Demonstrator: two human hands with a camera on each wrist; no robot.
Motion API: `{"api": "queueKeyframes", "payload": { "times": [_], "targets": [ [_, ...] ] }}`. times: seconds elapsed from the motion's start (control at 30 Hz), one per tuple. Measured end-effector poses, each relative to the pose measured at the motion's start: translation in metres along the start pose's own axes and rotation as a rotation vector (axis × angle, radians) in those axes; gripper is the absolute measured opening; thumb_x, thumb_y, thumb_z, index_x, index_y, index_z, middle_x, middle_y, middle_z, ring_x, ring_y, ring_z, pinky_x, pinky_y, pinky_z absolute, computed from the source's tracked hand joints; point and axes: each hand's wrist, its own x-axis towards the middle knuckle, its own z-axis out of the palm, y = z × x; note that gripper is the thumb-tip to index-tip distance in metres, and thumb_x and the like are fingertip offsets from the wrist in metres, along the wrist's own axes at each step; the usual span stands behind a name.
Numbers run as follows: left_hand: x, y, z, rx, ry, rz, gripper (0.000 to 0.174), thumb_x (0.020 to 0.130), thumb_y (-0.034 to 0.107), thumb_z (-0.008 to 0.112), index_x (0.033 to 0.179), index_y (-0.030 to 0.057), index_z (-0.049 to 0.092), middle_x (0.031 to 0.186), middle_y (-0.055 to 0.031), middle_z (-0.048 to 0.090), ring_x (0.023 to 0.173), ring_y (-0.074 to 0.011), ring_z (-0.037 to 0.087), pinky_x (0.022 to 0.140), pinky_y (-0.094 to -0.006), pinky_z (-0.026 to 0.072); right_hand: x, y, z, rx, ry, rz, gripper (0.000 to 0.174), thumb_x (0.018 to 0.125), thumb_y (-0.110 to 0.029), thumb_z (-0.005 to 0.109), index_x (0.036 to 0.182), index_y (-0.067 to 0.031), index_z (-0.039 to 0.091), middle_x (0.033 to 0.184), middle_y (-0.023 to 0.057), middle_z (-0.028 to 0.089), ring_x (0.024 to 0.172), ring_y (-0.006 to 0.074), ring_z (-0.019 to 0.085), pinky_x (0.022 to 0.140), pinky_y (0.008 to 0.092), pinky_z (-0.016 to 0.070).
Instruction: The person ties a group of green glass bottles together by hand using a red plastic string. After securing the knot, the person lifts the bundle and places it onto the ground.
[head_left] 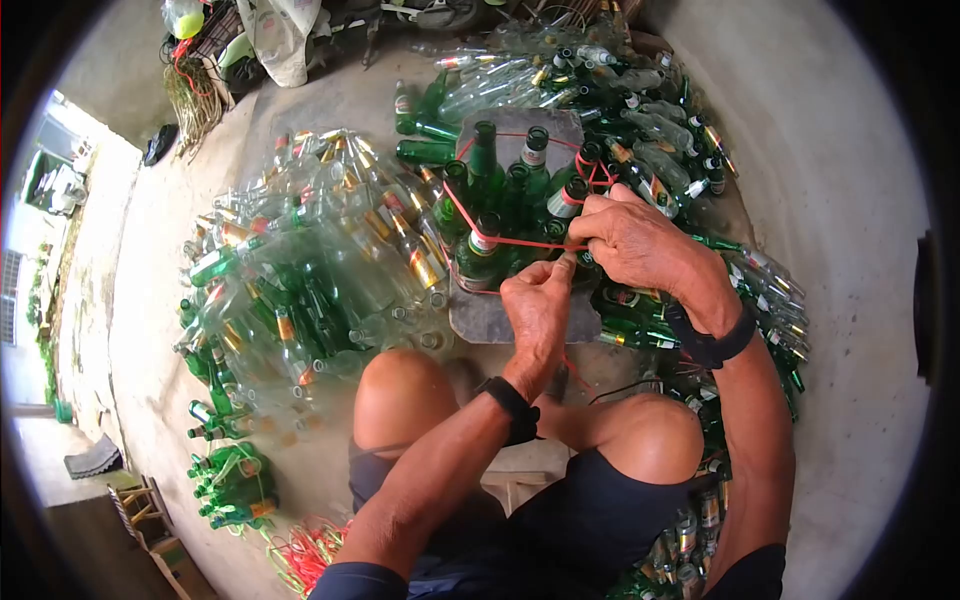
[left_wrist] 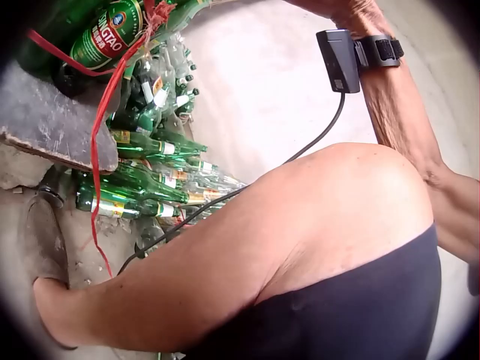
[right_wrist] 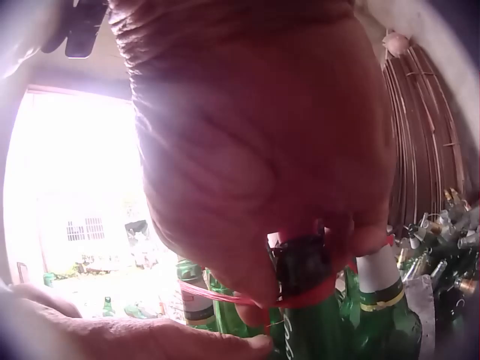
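Note:
Several green beer bottles (head_left: 483,165) stand upright in a cluster on a grey board (head_left: 520,322). Red plastic twine (head_left: 525,243) runs around the cluster near the bottle necks. At its front right corner, my left hand (head_left: 537,310) pinches the twine between thumb and finger. My right hand (head_left: 640,243), fingers curled, holds the twine beside a bottle neck, just above the left fingertips. In the left wrist view a loose tail of twine (left_wrist: 96,165) hangs past the board's edge. The right wrist view shows the right hand (right_wrist: 255,150) over a dark bottle top (right_wrist: 301,264).
Loose clear and green bottles (head_left: 330,270) lie piled to the left, with another pile (head_left: 640,120) behind and right. A tied bottle bundle (head_left: 235,485) sits at lower left near a heap of red and green twine (head_left: 308,552). A black cable (left_wrist: 322,135) crosses near the right knee.

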Motion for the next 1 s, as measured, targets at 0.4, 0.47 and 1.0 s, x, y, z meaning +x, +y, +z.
{"api": "queueKeyframes", "payload": {
  "times": [0.4, 0.47, 1.0],
  "targets": [
    [0.006, -0.008, 0.002, 0.039, 0.061, 0.038, 0.035, 0.095, 0.025, 0.077, 0.077, -0.0038, 0.074, 0.06, -0.0004, 0.058, 0.059, -0.0083, 0.045, 0.055, -0.0328, 0.0418, 0.011, -0.015, -0.008, -0.367, -0.064, -0.163, 0.018, 0.089, -0.009, 0.058, 0.089, -0.0091, 0.076, 0.094, 0.0108, 0.065, 0.093, 0.0329, 0.06, 0.084, 0.0465, 0.0499],
    [0.003, -0.006, 0.002, 0.015, 0.058, 0.01, 0.03, 0.096, 0.024, 0.077, 0.082, -0.0037, 0.076, 0.067, 0.0041, 0.057, 0.063, -0.0063, 0.043, 0.056, -0.0274, 0.0357, 0.008, -0.023, -0.013, -0.553, 0.053, -0.19, 0.016, 0.087, -0.016, 0.064, 0.086, -0.0093, 0.079, 0.092, 0.0098, 0.073, 0.092, 0.031, 0.069, 0.085, 0.042, 0.0552],
    [-0.005, -0.006, 0.005, -0.027, -0.094, 0.087, 0.034, 0.106, 0.023, 0.064, 0.095, -0.0073, 0.074, 0.077, 0.0026, 0.061, 0.07, -0.0065, 0.047, 0.062, -0.0277, 0.0401, 0.019, -0.023, -0.039, -0.753, 0.107, -0.311, 0.009, 0.082, -0.011, 0.073, 0.09, -0.0099, 0.074, 0.096, 0.007, 0.07, 0.098, 0.0285, 0.069, 0.086, 0.0422, 0.0581]
  ]
}}
